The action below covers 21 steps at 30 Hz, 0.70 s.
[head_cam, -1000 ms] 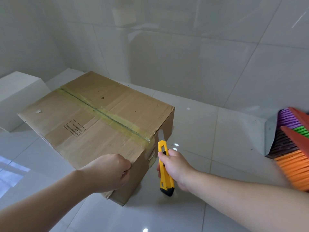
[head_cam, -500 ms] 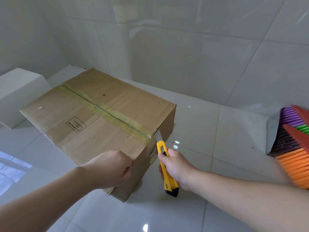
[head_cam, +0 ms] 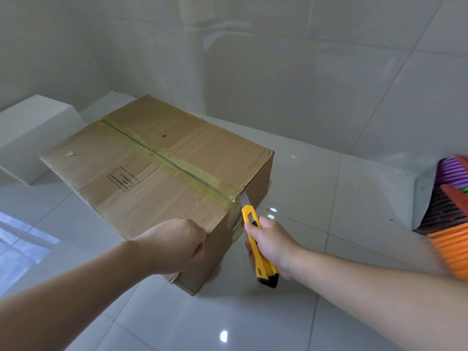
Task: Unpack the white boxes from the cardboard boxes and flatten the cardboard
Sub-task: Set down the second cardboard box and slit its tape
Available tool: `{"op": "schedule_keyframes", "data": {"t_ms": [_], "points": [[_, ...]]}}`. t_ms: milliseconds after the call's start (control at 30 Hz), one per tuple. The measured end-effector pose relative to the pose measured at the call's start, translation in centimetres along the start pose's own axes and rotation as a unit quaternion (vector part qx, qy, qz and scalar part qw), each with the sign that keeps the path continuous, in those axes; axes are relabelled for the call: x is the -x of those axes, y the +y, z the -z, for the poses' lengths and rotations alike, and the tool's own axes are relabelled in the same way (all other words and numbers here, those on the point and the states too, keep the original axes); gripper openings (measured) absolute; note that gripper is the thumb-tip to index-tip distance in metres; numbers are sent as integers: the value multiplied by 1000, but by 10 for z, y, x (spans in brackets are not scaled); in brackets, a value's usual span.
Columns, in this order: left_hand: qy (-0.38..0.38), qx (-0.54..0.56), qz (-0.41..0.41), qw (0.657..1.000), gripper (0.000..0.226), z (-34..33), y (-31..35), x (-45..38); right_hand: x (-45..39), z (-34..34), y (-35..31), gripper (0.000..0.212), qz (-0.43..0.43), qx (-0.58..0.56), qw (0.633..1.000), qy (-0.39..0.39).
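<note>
A closed brown cardboard box (head_cam: 152, 168) lies on the white tiled floor, its top seam sealed with yellowish tape (head_cam: 177, 168). My left hand (head_cam: 174, 245) grips the box's near top edge with curled fingers. My right hand (head_cam: 272, 245) holds a yellow utility knife (head_cam: 255, 239); its blade points up at the tape's near end on the box corner. A white box (head_cam: 33, 133) stands behind the cardboard box at the far left.
A stack of purple, dark and orange ribbed items (head_cam: 450, 214) sits at the right edge, next to a grey wrapper. Glossy white wall tiles rise behind the box. Bare tiled floor (head_cam: 316, 186) lies to the right and in front.
The knife blade has moved up closer to the tape's near end on the box corner. My left hand keeps its grip on the box edge.
</note>
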<state>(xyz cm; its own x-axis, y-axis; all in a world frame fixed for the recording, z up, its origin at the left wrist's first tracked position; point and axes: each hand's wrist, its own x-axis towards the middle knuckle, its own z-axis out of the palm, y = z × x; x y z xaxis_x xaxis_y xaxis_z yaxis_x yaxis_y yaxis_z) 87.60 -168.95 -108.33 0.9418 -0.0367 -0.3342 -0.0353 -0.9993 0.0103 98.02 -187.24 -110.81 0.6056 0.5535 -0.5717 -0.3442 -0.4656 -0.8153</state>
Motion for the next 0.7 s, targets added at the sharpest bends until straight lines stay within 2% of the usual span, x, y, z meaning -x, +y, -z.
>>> {"op": "schedule_keyframes", "data": {"t_ms": [133, 300, 467, 633, 700], "points": [[2, 5, 4, 1000, 28, -1, -1, 1, 9, -9, 13, 24, -13, -5, 1000, -27], [9, 2, -1, 1000, 27, -2, -1, 0, 0, -8, 3, 26, 0, -3, 1000, -17], [11, 9, -1, 1000, 27, -1, -2, 0, 21, -28, 19, 21, -11, 8, 996, -93], [14, 24, 2, 1000, 27, 0, -1, 0, -1, -25, 5, 23, -11, -28, 999, -32], [21, 36, -1, 999, 30, 0, 0, 2, -1, -20, 6, 22, -11, -23, 999, -41]]}}
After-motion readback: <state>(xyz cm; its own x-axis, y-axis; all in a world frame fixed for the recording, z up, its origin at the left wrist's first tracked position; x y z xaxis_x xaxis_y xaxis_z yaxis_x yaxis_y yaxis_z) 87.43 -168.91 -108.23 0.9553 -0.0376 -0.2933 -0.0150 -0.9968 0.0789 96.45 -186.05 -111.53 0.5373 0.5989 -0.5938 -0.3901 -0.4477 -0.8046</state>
